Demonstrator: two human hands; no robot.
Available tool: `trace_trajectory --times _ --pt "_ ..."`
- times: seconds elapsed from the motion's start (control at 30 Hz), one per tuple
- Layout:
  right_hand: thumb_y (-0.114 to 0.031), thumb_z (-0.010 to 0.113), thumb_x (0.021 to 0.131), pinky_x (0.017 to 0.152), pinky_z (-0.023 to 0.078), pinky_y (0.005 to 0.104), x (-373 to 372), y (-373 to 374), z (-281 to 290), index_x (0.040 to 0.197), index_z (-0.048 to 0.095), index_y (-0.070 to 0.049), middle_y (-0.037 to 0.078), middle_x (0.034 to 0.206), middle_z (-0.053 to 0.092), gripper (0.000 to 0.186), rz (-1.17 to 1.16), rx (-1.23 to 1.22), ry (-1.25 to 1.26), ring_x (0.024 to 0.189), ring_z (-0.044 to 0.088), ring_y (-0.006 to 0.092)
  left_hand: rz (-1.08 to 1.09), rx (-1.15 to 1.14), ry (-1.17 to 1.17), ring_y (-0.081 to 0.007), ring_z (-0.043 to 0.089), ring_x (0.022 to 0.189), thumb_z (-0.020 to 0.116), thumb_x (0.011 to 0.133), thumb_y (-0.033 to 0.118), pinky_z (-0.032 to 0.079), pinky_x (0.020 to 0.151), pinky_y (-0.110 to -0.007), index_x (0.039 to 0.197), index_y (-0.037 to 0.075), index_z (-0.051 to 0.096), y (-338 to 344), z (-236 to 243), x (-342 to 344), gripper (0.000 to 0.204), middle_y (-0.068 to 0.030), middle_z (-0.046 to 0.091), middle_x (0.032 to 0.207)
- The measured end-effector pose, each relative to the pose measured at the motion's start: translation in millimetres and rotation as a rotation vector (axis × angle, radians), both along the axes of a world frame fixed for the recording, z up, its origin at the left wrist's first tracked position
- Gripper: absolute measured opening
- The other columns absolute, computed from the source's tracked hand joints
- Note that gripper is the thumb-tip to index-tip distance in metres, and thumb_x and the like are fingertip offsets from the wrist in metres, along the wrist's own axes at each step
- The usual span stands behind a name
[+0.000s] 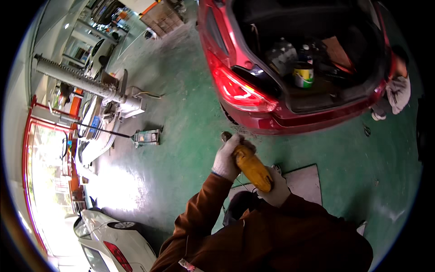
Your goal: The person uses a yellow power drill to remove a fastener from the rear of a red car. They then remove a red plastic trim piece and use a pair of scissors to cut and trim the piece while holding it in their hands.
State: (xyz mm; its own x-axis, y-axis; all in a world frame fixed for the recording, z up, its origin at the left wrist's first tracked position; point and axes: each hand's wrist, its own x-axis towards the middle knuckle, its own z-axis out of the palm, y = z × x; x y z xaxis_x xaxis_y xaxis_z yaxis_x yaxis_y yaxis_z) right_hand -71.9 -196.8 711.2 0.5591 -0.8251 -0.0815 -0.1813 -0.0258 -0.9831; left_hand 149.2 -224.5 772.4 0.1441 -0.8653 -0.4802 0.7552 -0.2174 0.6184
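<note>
A yellow angle grinder (pixel 250 167) is held in both my gloved hands, just below the rear bumper of a red car (pixel 267 119). My left hand (pixel 226 156), in a white work glove, grips the front of the tool near its dark head (pixel 226 135). My right hand (pixel 275 187), also in a white glove, holds the rear of the yellow body. My brown sleeves come up from the lower edge. The tool's head sits close to the bumper's lower edge; contact cannot be told.
The red car's boot (pixel 312 68) is open with a paint tin (pixel 303 75) and clutter inside. A grey board (pixel 304 182) lies on the green floor. A trolley jack (pixel 146 137) and a car lift post (pixel 90 86) stand left. A white car (pixel 113 240) is at lower left.
</note>
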Motion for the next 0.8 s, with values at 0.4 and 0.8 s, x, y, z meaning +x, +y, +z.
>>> trace_trajectory --times 0.4,0.8 --pt "-0.018 0.083 0.082 0.100 0.055 0.0509 44.5 -92.2 54.2 0.148 0.048 -0.003 0.024 0.130 0.066 0.076 -0.209 0.119 0.278 0.122 0.065 0.0433 -0.289 0.013 0.228 -0.0334 0.069 0.098 0.069 0.104 0.035 0.058 0.093 -0.049 0.110 0.005 0.064 -155.1 -1.9 25.1 0.031 -0.0137 0.070 0.099" --pt "-0.011 0.085 0.076 0.106 0.053 0.0408 165.3 -84.6 52.5 0.153 0.047 -0.001 0.020 0.138 0.065 0.086 -0.840 0.210 0.243 0.130 0.065 0.0329 -0.923 0.140 0.467 -0.0317 0.066 0.098 0.059 0.107 0.039 0.053 0.099 -0.050 0.110 0.007 0.064 -253.1 -35.5 67.5 0.032 -0.0112 0.068 0.096"
